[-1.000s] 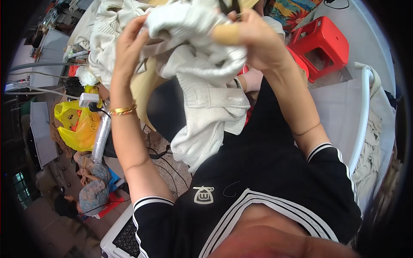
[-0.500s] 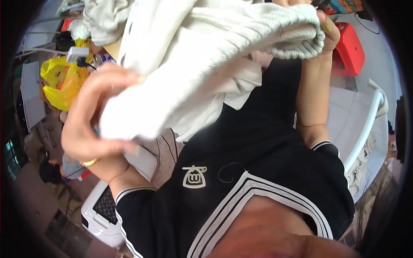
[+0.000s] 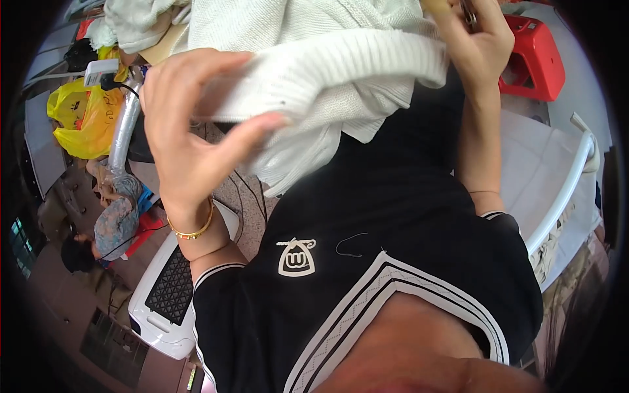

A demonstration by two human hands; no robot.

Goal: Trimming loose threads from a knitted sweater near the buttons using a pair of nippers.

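Observation:
A white knit garment (image 3: 314, 131) with a thick ribbed band (image 3: 367, 56) hangs in front of my chest, its upper part cut off by the top of the picture. My left hand (image 3: 190, 118) curves around the band's left end, thumb below and fingers above, with the knit between them. At the band's right end is my right hand (image 3: 478, 46), its fingers closed around a small dark metal tool (image 3: 469, 14), mostly hidden. Whether these fingers also pinch the knit, I cannot tell.
A red plastic stool (image 3: 534, 59) stands at the right, beyond a white-railed surface (image 3: 563, 190). At left are a yellow plastic bag (image 3: 85, 118), a white plug adapter (image 3: 101, 71) with cables and a seated person (image 3: 118, 223). A white machine (image 3: 167, 308) sits below my left arm.
My left hand has moved up and right along the knit. The ribbed band has turned and now stretches between my hands. My right hand has shifted slightly left, showing more of the metal tool.

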